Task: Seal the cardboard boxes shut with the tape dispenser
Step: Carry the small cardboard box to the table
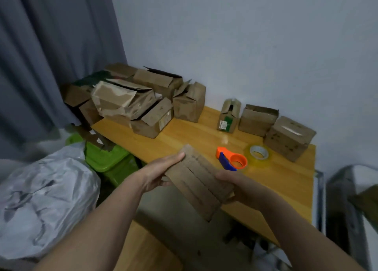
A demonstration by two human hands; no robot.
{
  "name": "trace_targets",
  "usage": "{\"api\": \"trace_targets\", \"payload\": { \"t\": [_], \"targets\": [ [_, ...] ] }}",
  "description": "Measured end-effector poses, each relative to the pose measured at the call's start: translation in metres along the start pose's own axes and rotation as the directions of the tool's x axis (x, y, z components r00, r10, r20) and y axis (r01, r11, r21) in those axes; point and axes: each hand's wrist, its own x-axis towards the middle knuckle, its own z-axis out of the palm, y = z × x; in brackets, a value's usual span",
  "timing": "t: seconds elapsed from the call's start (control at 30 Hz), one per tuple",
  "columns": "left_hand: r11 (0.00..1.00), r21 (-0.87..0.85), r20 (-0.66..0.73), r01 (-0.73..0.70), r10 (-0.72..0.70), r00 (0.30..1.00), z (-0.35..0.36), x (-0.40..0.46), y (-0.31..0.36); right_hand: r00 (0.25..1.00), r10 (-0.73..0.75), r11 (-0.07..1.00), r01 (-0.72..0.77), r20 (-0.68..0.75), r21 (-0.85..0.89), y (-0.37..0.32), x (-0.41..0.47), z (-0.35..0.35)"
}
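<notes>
Both my hands hold a small brown cardboard box [197,183] in the air over the near edge of the wooden table [286,180]. My left hand [161,173] grips its left side, fingers stretched along the upper edge. My right hand [235,186] grips its right side. The box's top shows lengthwise flap seams. Just beyond it on the table lies the orange and blue tape dispenser [232,159], with a roll of clear tape [259,153] flat beside it on the right.
A heap of cardboard boxes [135,102] fills the table's far left corner. Three more boxes [257,120] stand along the wall at the right. A green bin [106,157] and a grey plastic bag [45,197] sit left of the table. Grey curtain at left.
</notes>
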Motion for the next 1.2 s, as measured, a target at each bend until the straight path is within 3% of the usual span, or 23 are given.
{"api": "trace_targets", "payload": {
  "t": [0.23,0.43,0.53,0.67,0.83,0.93,1.2],
  "targets": [
    [0.998,-0.062,-0.061,0.019,-0.023,0.998,-0.015,0.065,0.023,0.997,0.046,0.998,-0.048,0.059,0.030,-0.020,0.074,-0.048],
    [0.993,-0.114,-0.220,-0.002,-0.024,0.975,-0.016,0.124,0.051,0.993,0.031,0.999,-0.035,0.113,0.038,-0.032,0.136,-0.087],
    [0.973,-0.228,-0.285,-0.039,-0.028,0.958,-0.008,0.152,0.058,0.995,0.034,0.996,-0.041,0.099,0.074,-0.029,0.160,-0.099],
    [0.960,-0.280,-0.268,0.012,-0.091,0.959,0.003,0.181,0.053,0.997,0.050,0.972,-0.061,0.052,0.226,-0.023,0.183,-0.108],
    [0.946,-0.299,-0.080,0.124,-0.154,0.985,0.002,0.215,0.060,0.996,0.088,0.926,-0.087,0.016,0.368,-0.023,0.207,-0.111],
    [0.952,-0.262,-0.041,0.160,-0.177,0.983,-0.010,0.240,0.064,0.994,0.112,0.894,-0.104,0.006,0.435,-0.025,0.221,-0.114],
    [0.920,-0.358,-0.076,0.160,-0.199,0.977,-0.072,0.317,0.066,0.939,0.211,0.835,-0.028,-0.273,0.549,-0.054,0.308,-0.090]
  ]
}}
